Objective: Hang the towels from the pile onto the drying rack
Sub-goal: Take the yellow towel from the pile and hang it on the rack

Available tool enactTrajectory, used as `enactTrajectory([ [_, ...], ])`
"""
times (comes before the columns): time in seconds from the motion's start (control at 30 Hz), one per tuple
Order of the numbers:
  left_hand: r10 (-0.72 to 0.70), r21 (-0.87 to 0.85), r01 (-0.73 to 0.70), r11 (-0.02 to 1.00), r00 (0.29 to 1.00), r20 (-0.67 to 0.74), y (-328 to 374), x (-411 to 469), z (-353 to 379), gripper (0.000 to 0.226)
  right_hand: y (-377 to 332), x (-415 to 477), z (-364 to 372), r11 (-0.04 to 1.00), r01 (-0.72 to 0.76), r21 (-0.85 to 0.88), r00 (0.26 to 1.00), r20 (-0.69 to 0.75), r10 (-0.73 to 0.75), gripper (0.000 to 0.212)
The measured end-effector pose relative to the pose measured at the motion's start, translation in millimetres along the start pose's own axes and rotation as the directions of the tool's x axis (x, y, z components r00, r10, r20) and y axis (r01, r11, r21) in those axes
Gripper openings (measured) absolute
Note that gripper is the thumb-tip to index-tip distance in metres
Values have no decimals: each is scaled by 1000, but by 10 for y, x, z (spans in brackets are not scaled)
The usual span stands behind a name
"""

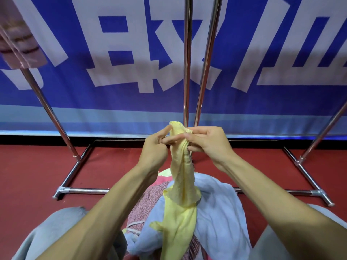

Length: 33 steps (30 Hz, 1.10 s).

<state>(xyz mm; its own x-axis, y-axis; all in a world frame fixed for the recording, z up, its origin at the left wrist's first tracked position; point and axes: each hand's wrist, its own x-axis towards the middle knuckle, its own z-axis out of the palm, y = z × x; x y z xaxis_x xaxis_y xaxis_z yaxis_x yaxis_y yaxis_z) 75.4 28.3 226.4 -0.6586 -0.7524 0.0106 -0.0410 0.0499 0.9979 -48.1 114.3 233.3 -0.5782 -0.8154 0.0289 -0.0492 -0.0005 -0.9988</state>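
Blue banner (pixel 131 102) with big white characters fills the back of our view, and in front of it stands the chrome drying rack (pixel 187 72), feet planted on the red floor (pixel 28 175), with one hung towel (pixel 20 44) draped over the rail at upper left. Down between our knees sits the pile (pixel 221 203), a pale blue towel on top and a pink towel (pixel 144 203) tucked beneath it. Rising out of that heap is the yellow towel (pixel 183 171), bunched into a loose rope. Its top is lifted just in front of the rack's uprights, and its tail trails over the blue cloth. Our left hand (pixel 155 149) and right hand (pixel 208 145) meet at that top end, and the fingers (pixel 169 140) of both pinch the gathered edge from either side. It looks thin, light and completely limp, with frayed hems, so it should offer no weight to fight and no stiffness to help us. We'd say the job is to work along that top hem to two corners, hold one in each hand and pull it wide, so it can drape flat over a rail rather than hang in a clump.
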Motion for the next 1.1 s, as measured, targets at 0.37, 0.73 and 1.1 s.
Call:
enactTrajectory([
  [0.37,16,178,-32,983,996,88,72,117,-270,82,-213,30,-121,998,-24,-51,995,91,28,17],
  [0.73,445,241,-470,849,883,151,751,-5,-332,19,-1019,114,-144,914,316,-255,948,57,-312,20],
  [1.1,664,197,-654,730,748,23,2791,-92,-475,9,-2828,-60,6,776,610,-162,731,-265,-629,10],
])
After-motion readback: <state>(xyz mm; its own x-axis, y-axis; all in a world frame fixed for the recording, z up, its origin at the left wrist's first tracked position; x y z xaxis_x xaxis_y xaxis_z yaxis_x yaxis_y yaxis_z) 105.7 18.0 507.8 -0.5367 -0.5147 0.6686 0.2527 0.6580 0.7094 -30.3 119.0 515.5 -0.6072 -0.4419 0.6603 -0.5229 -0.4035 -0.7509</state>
